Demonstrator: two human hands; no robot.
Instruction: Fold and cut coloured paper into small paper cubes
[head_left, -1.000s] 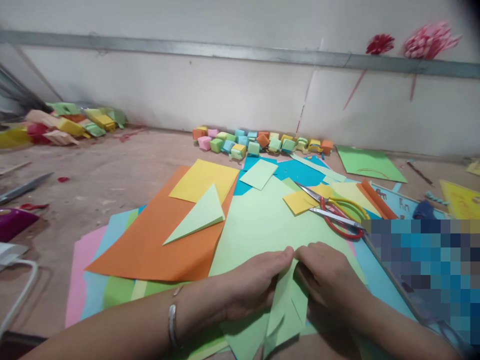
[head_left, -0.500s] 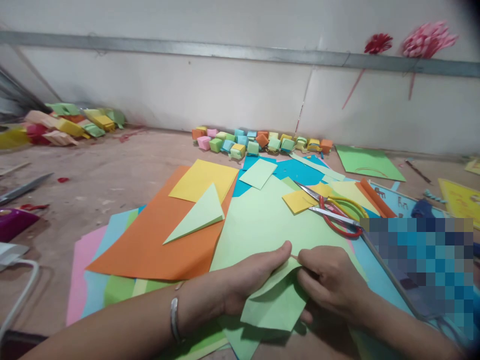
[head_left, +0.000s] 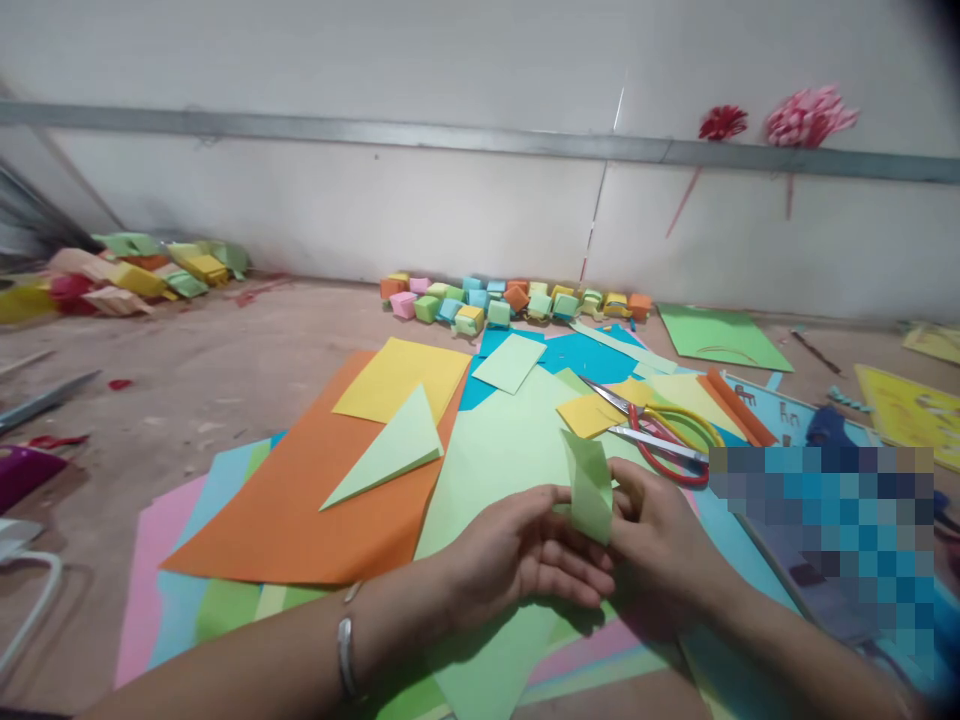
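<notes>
Between my hands a small folded piece of light green paper (head_left: 591, 490) stands upright above a large pale green sheet (head_left: 495, 460). My right hand (head_left: 660, 530) grips its right side, fingers curled behind it. My left hand (head_left: 529, 555) is at its left edge, thumb and forefinger touching the paper, the other fingers loosely curled below. A pale green folded triangle (head_left: 394, 455) and a yellow square (head_left: 405, 378) rest on an orange sheet (head_left: 300, 500) to the left. Scissors with red and yellow handles (head_left: 667, 440) lie beyond my right hand.
Small coloured paper cubes (head_left: 499, 300) line the wall, with more folded pieces (head_left: 142, 275) at the back left. A green sheet (head_left: 724, 335) lies at the back right. A white cable (head_left: 49, 600) curves at the left edge; a pixelated area covers the right.
The green paper has been raised and turned from lying low across my left palm to standing upright. My left fingers have come round to its edge. The view has shifted slightly.
</notes>
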